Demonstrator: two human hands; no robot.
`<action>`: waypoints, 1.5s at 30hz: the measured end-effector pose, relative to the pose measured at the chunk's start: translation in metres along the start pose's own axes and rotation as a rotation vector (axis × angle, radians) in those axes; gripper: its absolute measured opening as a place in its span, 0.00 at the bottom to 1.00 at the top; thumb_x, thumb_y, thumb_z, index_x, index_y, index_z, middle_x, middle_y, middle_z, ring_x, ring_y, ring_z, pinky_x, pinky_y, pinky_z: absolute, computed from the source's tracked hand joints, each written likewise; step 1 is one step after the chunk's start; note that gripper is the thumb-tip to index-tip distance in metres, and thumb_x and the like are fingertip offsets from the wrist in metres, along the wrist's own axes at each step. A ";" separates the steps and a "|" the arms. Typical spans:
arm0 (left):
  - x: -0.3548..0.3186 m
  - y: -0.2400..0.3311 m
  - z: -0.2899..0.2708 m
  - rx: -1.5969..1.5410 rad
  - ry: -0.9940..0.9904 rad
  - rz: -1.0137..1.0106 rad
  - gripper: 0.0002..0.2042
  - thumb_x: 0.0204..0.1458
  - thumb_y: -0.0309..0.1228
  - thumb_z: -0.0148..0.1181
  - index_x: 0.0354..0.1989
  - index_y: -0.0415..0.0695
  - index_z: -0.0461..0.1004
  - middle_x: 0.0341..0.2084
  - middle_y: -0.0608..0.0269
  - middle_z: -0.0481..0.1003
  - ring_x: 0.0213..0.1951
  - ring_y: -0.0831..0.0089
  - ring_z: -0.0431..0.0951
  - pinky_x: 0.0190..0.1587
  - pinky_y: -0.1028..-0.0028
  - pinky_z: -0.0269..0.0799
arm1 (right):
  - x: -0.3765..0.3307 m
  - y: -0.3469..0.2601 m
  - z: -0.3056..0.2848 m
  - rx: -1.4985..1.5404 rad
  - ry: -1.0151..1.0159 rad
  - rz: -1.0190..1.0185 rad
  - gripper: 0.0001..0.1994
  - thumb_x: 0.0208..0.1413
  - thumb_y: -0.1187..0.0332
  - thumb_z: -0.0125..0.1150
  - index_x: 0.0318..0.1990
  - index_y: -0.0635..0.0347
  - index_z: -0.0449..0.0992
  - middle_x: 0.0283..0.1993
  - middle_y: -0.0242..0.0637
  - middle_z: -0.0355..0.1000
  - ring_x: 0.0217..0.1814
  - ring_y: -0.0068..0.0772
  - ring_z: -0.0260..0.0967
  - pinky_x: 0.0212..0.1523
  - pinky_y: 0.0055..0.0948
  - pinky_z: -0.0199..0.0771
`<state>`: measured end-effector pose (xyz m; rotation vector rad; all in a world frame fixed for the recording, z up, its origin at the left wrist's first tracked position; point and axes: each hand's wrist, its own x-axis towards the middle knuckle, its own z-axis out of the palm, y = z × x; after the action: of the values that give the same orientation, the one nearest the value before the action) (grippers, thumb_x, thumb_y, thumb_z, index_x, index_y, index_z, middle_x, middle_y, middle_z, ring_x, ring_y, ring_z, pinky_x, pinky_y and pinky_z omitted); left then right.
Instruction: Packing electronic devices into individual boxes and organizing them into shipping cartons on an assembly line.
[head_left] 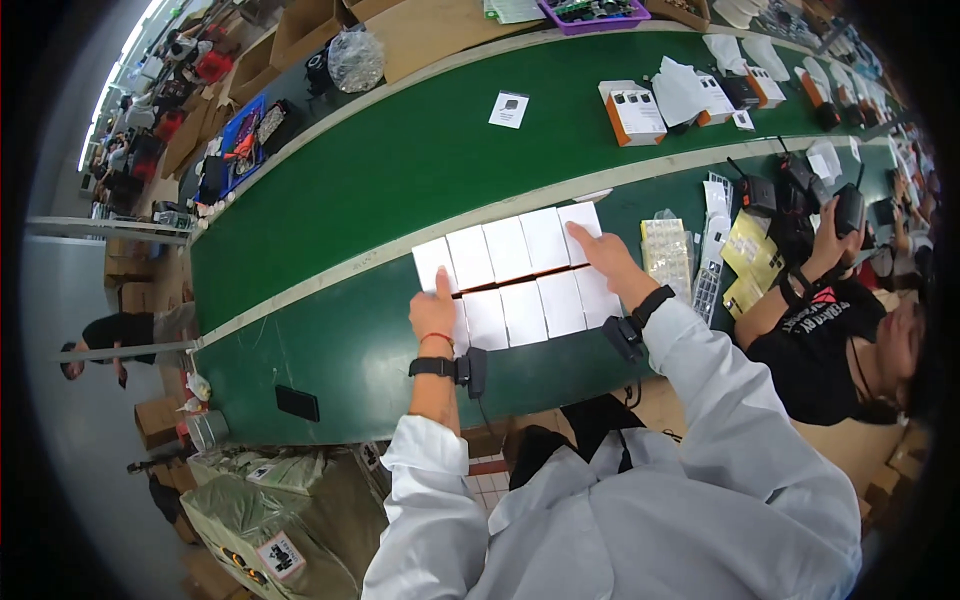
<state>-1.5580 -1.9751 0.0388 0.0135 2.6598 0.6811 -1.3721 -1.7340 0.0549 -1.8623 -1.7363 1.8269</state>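
Several small white boxes stand packed side by side in two rows on the green workbench, with a thin dark and orange gap between the rows. My left hand grips the left end of this block, thumb on the top and the other fingers mostly hidden along the side. At the far right corner, my right hand clasps the end box, its thumb lying on top. The fingers under and behind that hand are partly hidden. Each wrist carries a black strapped device.
A black phone lies on the bench to the left. Right of the boxes are sticker sheets and a yellow sheet. A co-worker's hand holds a black device. Beyond, a green belt carries orange-white boxes.
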 end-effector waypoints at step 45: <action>-0.458 -0.794 0.063 -0.858 0.108 -0.663 0.19 0.64 0.38 0.58 0.55 0.35 0.74 0.46 0.57 0.78 0.49 0.71 0.76 0.52 0.73 0.70 | -0.376 0.756 0.388 -0.517 -0.408 0.244 0.16 0.60 0.58 0.65 0.47 0.62 0.81 0.42 0.40 0.80 0.47 0.38 0.76 0.49 0.37 0.73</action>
<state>-1.0435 -2.6938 -0.2104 -1.0863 2.0277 1.4939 -1.0383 -2.5242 -0.3025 -2.0499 -2.4079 2.1221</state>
